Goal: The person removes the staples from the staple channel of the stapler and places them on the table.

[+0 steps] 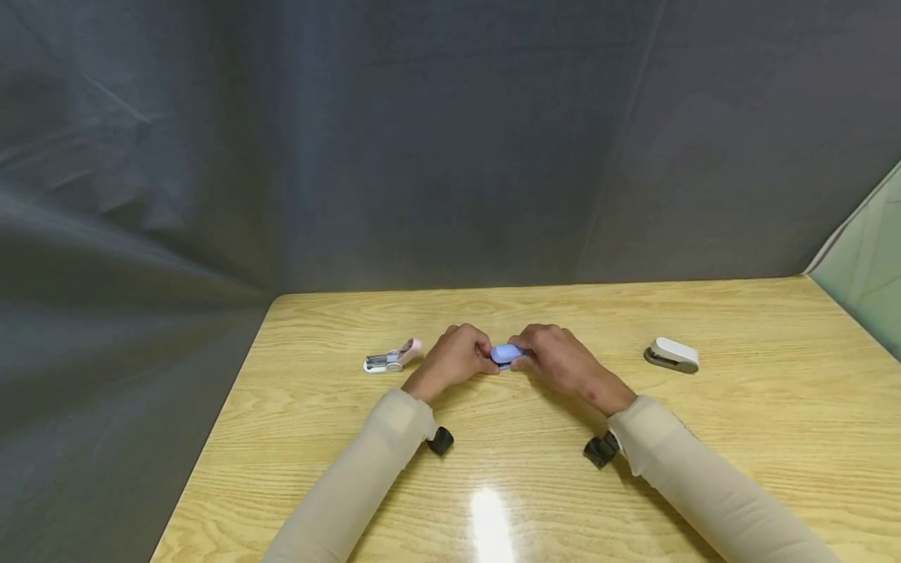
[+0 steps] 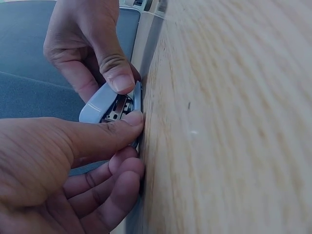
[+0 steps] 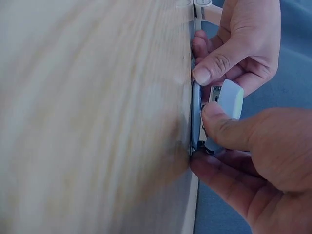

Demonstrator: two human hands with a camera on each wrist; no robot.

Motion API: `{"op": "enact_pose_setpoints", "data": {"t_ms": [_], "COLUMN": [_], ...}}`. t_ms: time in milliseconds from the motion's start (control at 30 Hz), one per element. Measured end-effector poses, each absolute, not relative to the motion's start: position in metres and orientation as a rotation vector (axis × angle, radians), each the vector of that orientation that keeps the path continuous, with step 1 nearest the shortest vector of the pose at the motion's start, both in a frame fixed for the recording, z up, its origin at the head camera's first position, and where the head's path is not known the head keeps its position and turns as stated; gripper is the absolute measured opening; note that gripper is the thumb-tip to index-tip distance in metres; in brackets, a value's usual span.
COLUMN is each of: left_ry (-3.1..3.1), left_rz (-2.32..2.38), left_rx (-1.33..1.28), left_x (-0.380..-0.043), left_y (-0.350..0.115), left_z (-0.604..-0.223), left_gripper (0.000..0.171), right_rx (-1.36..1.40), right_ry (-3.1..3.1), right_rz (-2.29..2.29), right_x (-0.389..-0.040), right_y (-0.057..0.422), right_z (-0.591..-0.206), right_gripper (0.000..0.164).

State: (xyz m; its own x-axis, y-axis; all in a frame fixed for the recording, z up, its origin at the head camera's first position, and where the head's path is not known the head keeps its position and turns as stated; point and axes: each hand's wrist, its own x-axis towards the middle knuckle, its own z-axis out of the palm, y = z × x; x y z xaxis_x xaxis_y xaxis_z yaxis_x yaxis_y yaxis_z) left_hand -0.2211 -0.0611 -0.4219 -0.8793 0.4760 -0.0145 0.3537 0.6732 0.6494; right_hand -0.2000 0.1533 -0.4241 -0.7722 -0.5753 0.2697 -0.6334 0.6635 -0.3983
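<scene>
A small light-blue stapler lies low at the table surface between both hands. Its top arm stands raised from its base, and the metal staple channel shows in the gap in the left wrist view. My left hand pinches the front end of the base, thumb on top. From the hinge end my right hand holds the stapler, its thumb against the side by the gap and its fingers behind. Part of the stapler is hidden by the fingers.
Left of the hands lies a pink and white stapler, its pink top swung back. A white and grey stapler sits to the right. Both are on the wood-grain table. A dark curtain hangs behind the far edge.
</scene>
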Motion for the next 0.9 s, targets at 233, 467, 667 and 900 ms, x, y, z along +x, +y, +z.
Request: {"op": "enact_pose_setpoints", "data": {"t_ms": [233,467,667,900], "left_ry": [2.677,2.685,2.679,2.682], "left_rz": [0.976,0.938,0.904,0.885], "left_rx": [0.677,0.669,0.664,0.622], "left_x": [-0.2202,-0.2209,-0.2210,-0.2217], "left_y": [-0.0615,-0.0636,-0.0614,-0.0607], "left_z": [-0.4176,-0.4156,-0.4149,-0.4136], "left_gripper": [0.011,0.009,0.009,0.012], "right_rx": [0.955,0.888,0.877,0.818], "right_ry": [-2.787,-2.816,-2.828,-2.814], "right_rz": [0.824,0.980,1.024,1.135], "right_x": [-0.2007,-0.2002,-0.2022,-0.2041], "right_y": [0.1546,0.1571,0.1595,0.1611], "right_z": [-0.4232,-0.4225,-0.4216,-0.4241], "right_gripper": [0.024,0.030,0.029,0.022]}}
